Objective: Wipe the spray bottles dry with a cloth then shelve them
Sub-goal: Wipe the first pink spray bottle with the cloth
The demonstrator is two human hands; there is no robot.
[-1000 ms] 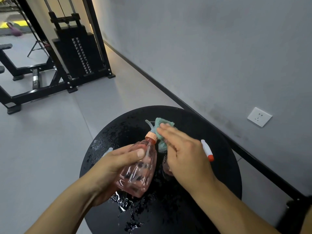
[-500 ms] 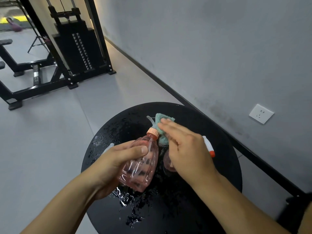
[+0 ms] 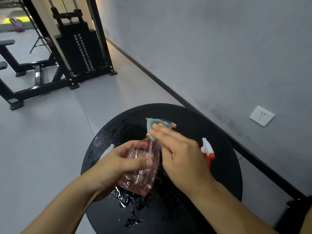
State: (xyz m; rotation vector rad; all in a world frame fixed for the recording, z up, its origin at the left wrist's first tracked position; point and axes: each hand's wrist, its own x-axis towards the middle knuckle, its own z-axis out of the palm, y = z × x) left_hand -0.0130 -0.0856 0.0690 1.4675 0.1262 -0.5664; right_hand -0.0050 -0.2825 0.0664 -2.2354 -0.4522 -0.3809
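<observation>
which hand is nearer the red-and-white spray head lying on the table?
Right. The right hand lies just beside the red-and-white spray head; the left hand grips the pink bottle on the far side.

Near side of the wet surface (image 3: 168,217) is open, far rim too. Red-white sprayer (image 3: 208,152) crowds the right, wall (image 3: 219,48) close behind it.
</observation>
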